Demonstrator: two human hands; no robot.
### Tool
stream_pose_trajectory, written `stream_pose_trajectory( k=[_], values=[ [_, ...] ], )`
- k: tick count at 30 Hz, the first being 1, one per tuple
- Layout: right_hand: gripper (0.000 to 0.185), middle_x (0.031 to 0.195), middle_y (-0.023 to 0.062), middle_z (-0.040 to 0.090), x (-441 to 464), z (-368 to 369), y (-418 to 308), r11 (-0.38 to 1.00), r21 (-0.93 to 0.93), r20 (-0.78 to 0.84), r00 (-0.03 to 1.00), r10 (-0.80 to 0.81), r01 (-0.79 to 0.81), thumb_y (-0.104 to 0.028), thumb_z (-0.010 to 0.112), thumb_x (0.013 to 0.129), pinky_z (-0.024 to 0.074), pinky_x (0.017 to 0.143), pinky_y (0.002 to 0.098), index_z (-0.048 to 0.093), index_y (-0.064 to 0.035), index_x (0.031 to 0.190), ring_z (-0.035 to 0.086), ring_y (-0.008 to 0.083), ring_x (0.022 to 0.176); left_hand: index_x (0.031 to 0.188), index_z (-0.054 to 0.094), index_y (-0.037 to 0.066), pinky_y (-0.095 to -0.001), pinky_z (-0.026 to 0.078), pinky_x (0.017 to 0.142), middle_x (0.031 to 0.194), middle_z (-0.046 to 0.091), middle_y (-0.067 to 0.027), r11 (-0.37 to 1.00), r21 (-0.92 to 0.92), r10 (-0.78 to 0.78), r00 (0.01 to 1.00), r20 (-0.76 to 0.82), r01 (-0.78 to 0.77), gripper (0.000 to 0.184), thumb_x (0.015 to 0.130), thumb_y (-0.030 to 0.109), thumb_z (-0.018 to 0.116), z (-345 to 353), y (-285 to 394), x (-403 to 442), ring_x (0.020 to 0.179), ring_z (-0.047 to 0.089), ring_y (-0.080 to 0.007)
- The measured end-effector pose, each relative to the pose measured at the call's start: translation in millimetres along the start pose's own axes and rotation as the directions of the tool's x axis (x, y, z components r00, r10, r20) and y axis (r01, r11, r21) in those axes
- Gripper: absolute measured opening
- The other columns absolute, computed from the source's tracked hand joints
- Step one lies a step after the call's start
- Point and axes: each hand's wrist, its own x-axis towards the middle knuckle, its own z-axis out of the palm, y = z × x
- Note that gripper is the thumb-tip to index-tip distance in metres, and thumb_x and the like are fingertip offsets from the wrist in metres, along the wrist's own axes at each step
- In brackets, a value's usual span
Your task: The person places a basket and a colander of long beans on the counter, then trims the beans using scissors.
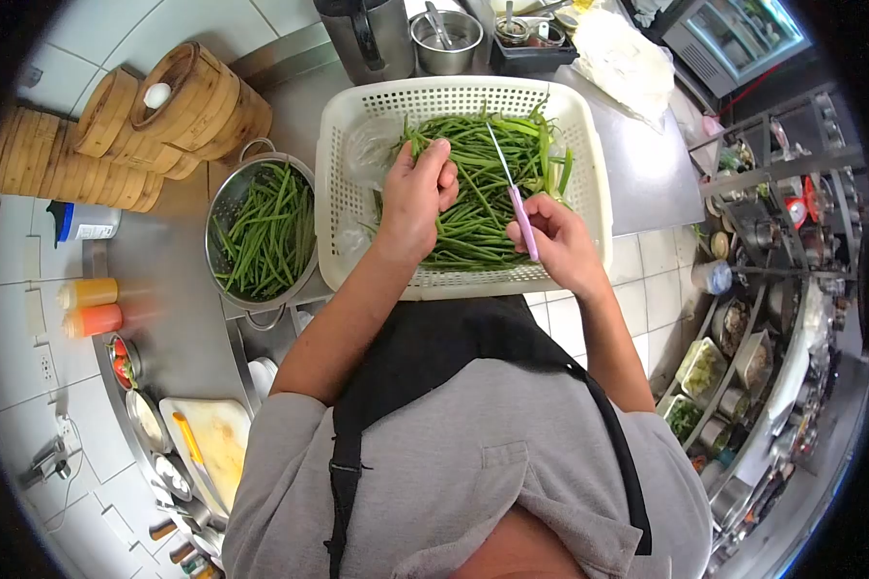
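A white perforated plastic basket [333, 183] holds a heap of long green beans [473, 232], with a clear plastic bag [372, 154] along its left side. Over the beans, my left hand [418, 198] is closed, thumb against curled fingers; what it may hold is hidden against the green behind. My right hand [558, 236] grips a small knife [522, 222] by its pink-purple handle, the thin blade pointing up and away above the beans. To the left stands a metal colander [309, 174] filled with more green beans [266, 232].
Bamboo steamers [203, 96] are stacked at the back left, an egg on top. Behind the basket stand a dark jug [367, 39] and a steel pot [447, 43]. A cutting board [222, 434] with a yellow-handled knife [188, 439] lies lower left. Shelving [782, 174] runs along the right.
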Motion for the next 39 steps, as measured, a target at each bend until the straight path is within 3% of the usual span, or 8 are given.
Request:
stream_pose_trajectory(
  k=[7,26,29,31,33,36,38,39],
  values=[
    [0.021,0.069,-0.0059,0.058,0,-2,3,1.000,0.019,0.003,1.000,-0.006,0.006,-0.020,0.078,0.091,0.0380,0.056,0.0213,0.063,-0.0048,0.091,0.051,0.0024,0.063,0.098,0.049,0.011,-0.0264,0.035,0.049,0.071,0.048,0.0010,0.992,-0.123,-0.010,0.999,-0.033,0.006,0.012,0.104,0.020,0.055,-4,-5,2,0.053,0.041,-0.0093],
    [0.015,0.074,-0.0047,0.060,-2,-2,4,0.992,0.130,0.044,0.999,-0.013,0.007,-0.014,0.074,0.095,0.0406,0.059,0.0204,0.062,-0.0043,0.094,0.053,0.0027,0.066,0.091,0.049,0.011,-0.0273,0.035,0.051,0.071,0.051,-0.0013,0.994,-0.085,-0.064,0.998,0.010,0.065,0.019,0.103,0.023,0.056,-8,-7,-4,0.054,0.043,-0.0111],
    [0.017,0.073,-0.0043,0.061,-3,-2,0,0.991,0.130,0.009,1.000,-0.023,0.021,-0.016,0.075,0.095,0.0412,0.059,0.0206,0.063,-0.0041,0.094,0.054,0.0031,0.065,0.090,0.052,0.009,-0.0271,0.036,0.053,0.073,0.053,-0.0024,0.996,0.020,-0.092,0.995,0.050,0.091,0.020,0.101,0.025,0.054,-26,4,11,0.056,0.044,-0.0117],
    [0.017,0.073,-0.0041,0.062,-2,-2,1,0.990,0.139,-0.010,1.000,-0.021,0.022,-0.017,0.075,0.095,0.0413,0.059,0.0206,0.063,-0.0040,0.094,0.054,0.0033,0.065,0.091,0.055,0.007,-0.0269,0.037,0.055,0.074,0.056,-0.0043,0.940,0.334,0.056,0.998,0.039,-0.066,0.022,0.100,0.027,0.054,-24,16,18,0.059,0.046,-0.0120],
    [0.018,0.073,-0.0039,0.062,-2,-2,3,0.989,0.148,-0.032,0.999,-0.022,0.027,-0.018,0.075,0.095,0.0414,0.059,0.0206,0.063,-0.0039,0.094,0.055,0.0035,0.065,0.095,0.057,0.007,-0.0267,0.037,0.056,0.075,0.059,-0.0047,0.944,0.319,0.075,0.996,0.037,-0.083,0.019,0.099,0.025,0.054,-33,16,31,0.060,0.045,-0.0115],
    [0.020,0.073,-0.0039,0.062,-1,-3,6,0.990,0.134,-0.028,0.999,-0.032,0.036,-0.020,0.075,0.095,0.0413,0.058,0.0205,0.064,-0.0042,0.093,0.055,0.0035,0.065,0.097,0.059,0.005,-0.0289,0.043,0.059,0.076,0.063,-0.0048,0.876,0.481,-0.013,0.993,0.117,-0.045,0.024,0.099,0.029,0.058,-46,8,48,0.062,0.051,-0.0128],
    [0.020,0.072,-0.0040,0.062,0,-4,7,0.993,0.114,-0.026,1.000,-0.018,0.021,-0.020,0.076,0.095,0.0411,0.058,0.0206,0.063,-0.0044,0.092,0.054,0.0035,0.065,0.100,0.063,0.001,-0.0334,0.050,0.066,0.079,0.067,-0.0061,0.404,0.890,0.018,0.975,0.221,-0.210,0.034,0.098,0.034,0.064,-43,-4,55,0.070,0.059,-0.0150],
    [0.020,0.072,-0.0040,0.062,1,-5,7,0.993,0.111,-0.028,0.999,-0.027,0.029,-0.020,0.076,0.095,0.0411,0.058,0.0206,0.063,-0.0044,0.092,0.054,0.0035,0.065,0.103,0.065,-0.002,-0.0412,0.054,0.075,0.086,0.072,-0.0141,0.297,0.927,-0.021,0.969,0.245,-0.228,0.046,0.094,0.043,0.069,-40,-10,52,0.080,0.069,-0.0258]
  ],
)
